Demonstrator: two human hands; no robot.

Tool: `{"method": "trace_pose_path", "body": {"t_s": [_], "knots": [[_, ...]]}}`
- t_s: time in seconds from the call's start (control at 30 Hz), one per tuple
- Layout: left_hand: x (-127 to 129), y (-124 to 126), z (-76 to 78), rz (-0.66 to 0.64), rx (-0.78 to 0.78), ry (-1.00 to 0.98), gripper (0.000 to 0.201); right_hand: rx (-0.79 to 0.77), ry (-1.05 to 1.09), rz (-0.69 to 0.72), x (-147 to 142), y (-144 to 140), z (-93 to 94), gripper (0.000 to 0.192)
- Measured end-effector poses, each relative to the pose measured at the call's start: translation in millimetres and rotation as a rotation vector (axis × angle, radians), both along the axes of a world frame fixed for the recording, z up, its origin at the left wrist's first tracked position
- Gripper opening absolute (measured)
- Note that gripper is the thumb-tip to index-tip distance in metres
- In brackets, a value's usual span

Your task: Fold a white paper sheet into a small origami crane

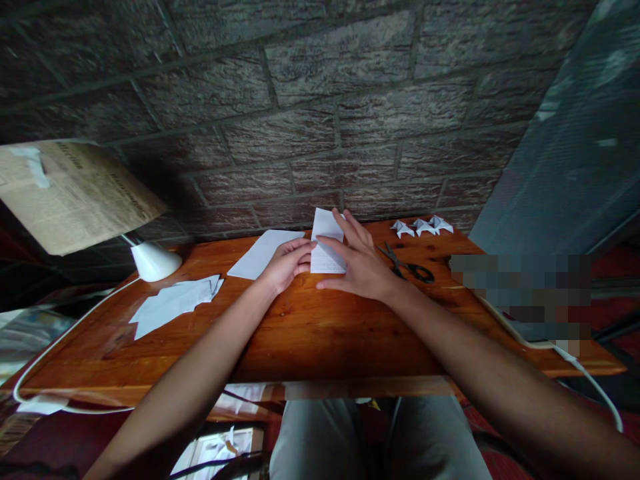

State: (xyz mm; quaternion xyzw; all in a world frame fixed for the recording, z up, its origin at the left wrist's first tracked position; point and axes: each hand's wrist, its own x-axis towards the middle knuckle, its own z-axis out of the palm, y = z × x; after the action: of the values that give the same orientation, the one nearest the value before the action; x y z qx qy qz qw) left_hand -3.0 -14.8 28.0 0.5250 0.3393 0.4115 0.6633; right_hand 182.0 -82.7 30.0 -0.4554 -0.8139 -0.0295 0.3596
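A folded white paper [326, 248] lies on the wooden table [325, 327] near its far middle. My right hand [357, 261] rests flat on the paper's right side, fingers spread and pressing it down. My left hand [287, 263] touches the paper's left edge with curled fingertips. Part of the paper is hidden under my right hand.
A flat white sheet [264, 253] lies left of my hands, and crumpled paper scraps [173, 301] further left. Black scissors [407, 265] sit right of my right hand. Three small folded paper pieces [423, 227] stand by the brick wall. A white lamp base [155, 260] and cable [550, 343] are there too.
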Motion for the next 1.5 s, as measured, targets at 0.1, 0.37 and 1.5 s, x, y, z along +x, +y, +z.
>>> {"method": "trace_pose_path", "body": {"t_s": [0.1, 0.37, 1.5], "knots": [[1.8, -3.7, 2.0, 0.001, 0.006, -0.008, 0.036, -0.088, 0.054, 0.047, -3.9, 3.0, -4.9, 0.065], [1.2, 1.8, -0.3, 0.248, 0.313, 0.088, 0.047, -0.203, 0.531, -0.088, 9.7, 7.3, 6.0, 0.028], [-9.7, 6.8, 4.5, -0.024, 0.192, 0.019, 0.035, -0.238, 0.519, 0.256, 15.7, 10.3, 1.5, 0.031]]}}
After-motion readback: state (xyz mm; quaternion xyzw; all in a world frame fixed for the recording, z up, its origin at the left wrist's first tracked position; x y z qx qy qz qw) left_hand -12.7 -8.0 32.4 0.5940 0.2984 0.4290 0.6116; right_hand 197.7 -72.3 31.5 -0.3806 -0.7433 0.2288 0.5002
